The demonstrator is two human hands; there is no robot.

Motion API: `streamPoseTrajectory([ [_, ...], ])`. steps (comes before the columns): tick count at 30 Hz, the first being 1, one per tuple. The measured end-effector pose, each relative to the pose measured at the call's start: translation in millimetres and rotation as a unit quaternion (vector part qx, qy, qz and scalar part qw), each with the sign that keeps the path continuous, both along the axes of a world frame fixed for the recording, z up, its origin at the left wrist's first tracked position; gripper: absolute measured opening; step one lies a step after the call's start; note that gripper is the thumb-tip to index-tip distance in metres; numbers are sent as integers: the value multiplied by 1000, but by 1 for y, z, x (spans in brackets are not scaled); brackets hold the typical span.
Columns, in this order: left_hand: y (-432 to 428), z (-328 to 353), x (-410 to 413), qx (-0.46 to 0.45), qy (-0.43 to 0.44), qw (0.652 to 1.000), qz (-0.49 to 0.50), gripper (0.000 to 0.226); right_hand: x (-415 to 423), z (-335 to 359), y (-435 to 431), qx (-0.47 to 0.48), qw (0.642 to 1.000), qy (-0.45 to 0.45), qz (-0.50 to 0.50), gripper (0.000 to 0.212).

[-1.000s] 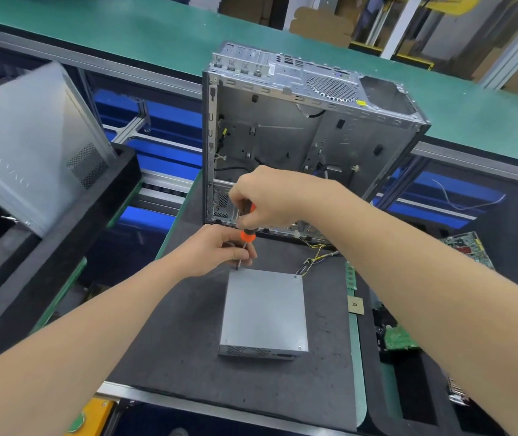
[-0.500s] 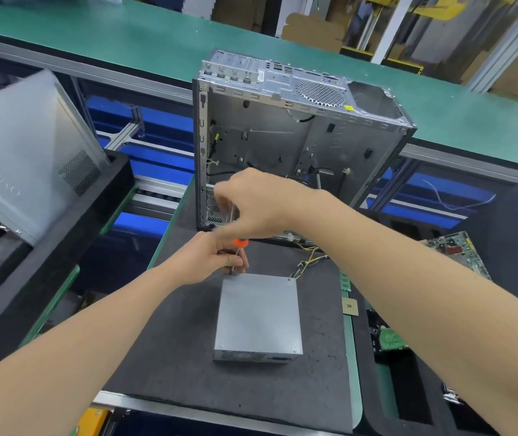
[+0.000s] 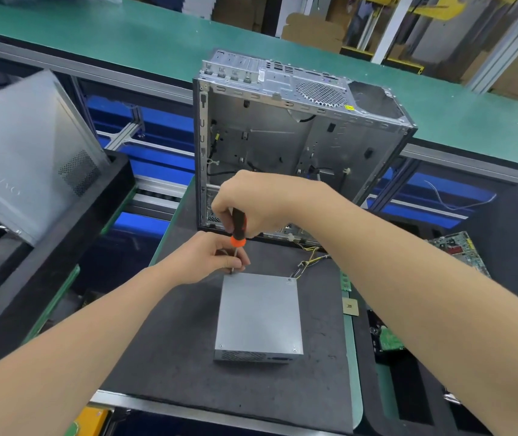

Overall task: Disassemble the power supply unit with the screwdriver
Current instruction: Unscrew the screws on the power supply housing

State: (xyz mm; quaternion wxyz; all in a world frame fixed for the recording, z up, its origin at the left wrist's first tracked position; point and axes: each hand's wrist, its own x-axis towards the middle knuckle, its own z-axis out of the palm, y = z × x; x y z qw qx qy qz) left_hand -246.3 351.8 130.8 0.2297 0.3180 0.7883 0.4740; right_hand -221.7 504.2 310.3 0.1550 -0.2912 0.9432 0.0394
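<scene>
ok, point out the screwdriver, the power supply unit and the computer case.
screwdriver [image 3: 238,228]: head view, on its black-and-orange handle.
power supply unit [image 3: 259,313]: head view, middle of its grey top cover.
computer case [image 3: 267,143]: head view, bare inner wall.

Two hands are recorded at frame centre: one left hand [image 3: 213,259] and one right hand [image 3: 251,202]. One screwdriver [image 3: 238,231] is counted between them. One power supply unit [image 3: 259,316] is logged below centre. Three screws [image 3: 294,350] are counted on its top plate; the upper-left corner is covered and cannot be counted. One open computer case [image 3: 282,136] is noted at upper centre, one side panel [image 3: 24,152] at the left edge, one circuit board [image 3: 455,247] at the right edge, and one tan chip [image 3: 350,307] right of centre.
</scene>
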Motion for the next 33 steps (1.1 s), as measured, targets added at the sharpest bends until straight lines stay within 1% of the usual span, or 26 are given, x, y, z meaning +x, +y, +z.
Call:
streamPoseTrajectory([
  [2, 0, 0, 0, -21, 24, 999, -5, 23, 2, -6, -4, 3, 1000, -2, 15, 30],
  [3, 0, 0, 1, -24, 29, 999, -4, 24, 2, -9, -5, 4, 1000, 0, 18, 30],
  [5, 0, 0, 2, -16, 24, 1000, 3, 21, 2, -9, -7, 6, 1000, 2, 18, 22],
  [7, 1, 0, 3, -4, 13, 1000, 7, 18, 1, -5, -5, 6, 1000, -2, 9, 8],
  [8, 1, 0, 3, 0, 10, 1000, 8, 17, 0, -4, -5, -3, 1000, 5, -8, 12],
  [9, 2, -1, 2, 0, 6, 1000, 10, 16, 1, -5, -5, -17, 999, 23, -38, 26],
  [10, 2, -1, 2, 0, 1, 1000, 13, 16, 1, -8, -6, -29, 994, 61, -81, 42],
  [11, 3, -2, 1, 1, -4, 1000, 15, 16, 2, -11, -8, -22, 986, 111, -125, 57],
  [12, 3, -2, 1, 3, -6, 1000, 16, 17, 4, -13, -10, 0, 975, 146, -165, 66],
  [13, 3, -3, 0, 4, -7, 1000, 14, 17, 5, -17, -12, 13, 968, 152, -199, 69],
  [14, 3, -3, -1, 4, -11, 1000, 11, 17, 4, -20, -12, 7, 966, 135, -221, 66],
  [16, 2, -2, -4, 8, -27, 1000, 1, 18, 1, -21, -11, -16, 972, 87, -217, 52],
  [18, 1, -1, -6, 16, -48, 999, -4, 19, -2, -16, -8, -19, 984, 63, -163, 37],
  [20, 1, 0, -8, 29, -62, 998, -4, 20, -3, -10, -4, -3, 994, 52, -94, 20],
  [22, 0, 2, -10, 37, -69, 997, -7, 21, -6, -6, 0, -12, 999, 21, -42, 10],
  [23, 0, 2, -10, 37, -72, 997, -12, 21, -6, -4, 1, -18, 999, 5, -26, 10],
  [26, -1, 3, -9, 33, -72, 997, -16, 22, -3, -7, -1, -24, 1000, -2, -3, 29],
  [27, -1, 2, -9, 35, -72, 997, -14, 22, -2, -9, -1, -24, 1000, 1, -4, 29],
  [28, -1, 2, -9, 37, -72, 997, -10, 21, -2, -9, -2, -19, 1000, 2, -7, 26],
  [30, 0, 1, -8, 37, -71, 997, -5, 21, -2, -8, -2, -7, 1000, -1, -17, 11],
  [31, 1, 1, -8, 37, -68, 997, -4, 21, -2, -6, -1, -8, 999, 8, -30, 8],
  [33, 2, 1, -8, 36, -67, 997, -1, 22, -1, -8, -2, -16, 993, 58, -97, 39],
])
